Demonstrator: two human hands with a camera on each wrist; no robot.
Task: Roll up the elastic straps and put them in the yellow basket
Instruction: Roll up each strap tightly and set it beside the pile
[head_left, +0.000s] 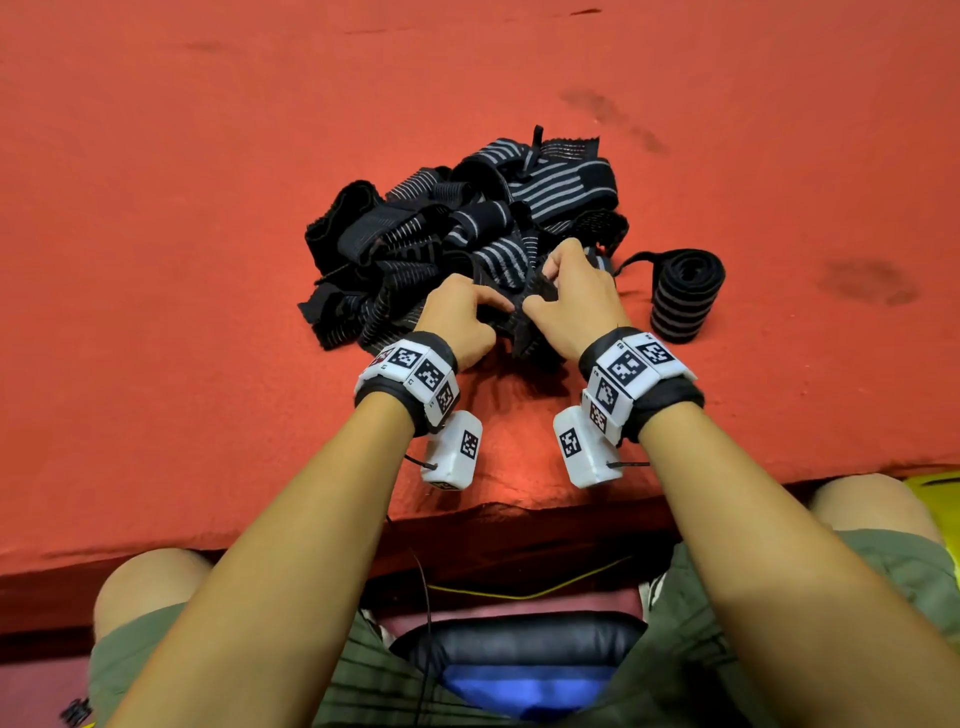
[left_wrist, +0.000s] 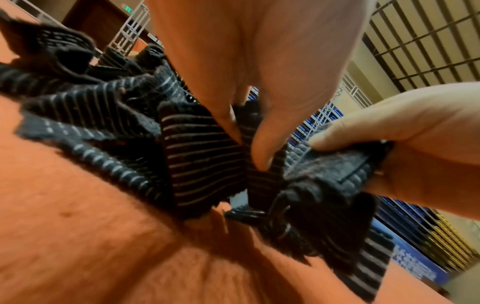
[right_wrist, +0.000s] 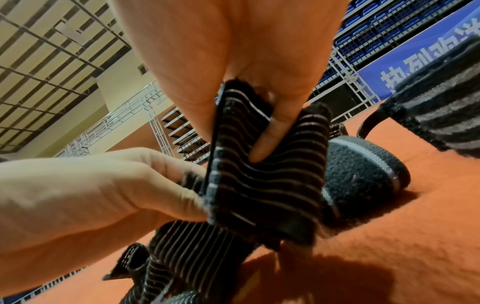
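A tangled pile of black elastic straps with grey stripes (head_left: 457, 228) lies on the red carpeted surface (head_left: 182, 208). Both hands meet at the pile's near edge. My left hand (head_left: 467, 317) pinches one strap (left_wrist: 205, 162) between thumb and fingers. My right hand (head_left: 566, 296) grips the end of the same strap (right_wrist: 262, 179), fingers curled round it. One rolled-up strap (head_left: 685, 296) lies on its side to the right of the pile, also seen as the rolled strap (right_wrist: 439, 115) in the right wrist view. A sliver of the yellow basket (head_left: 935, 499) shows at the right edge, below the surface.
The red surface ends in a front edge (head_left: 467, 519) just above my knees. A yellow cord (head_left: 530, 592) and a black cable (head_left: 426, 597) hang below it. Railings and blue seating (right_wrist: 363, 41) fill the far background.
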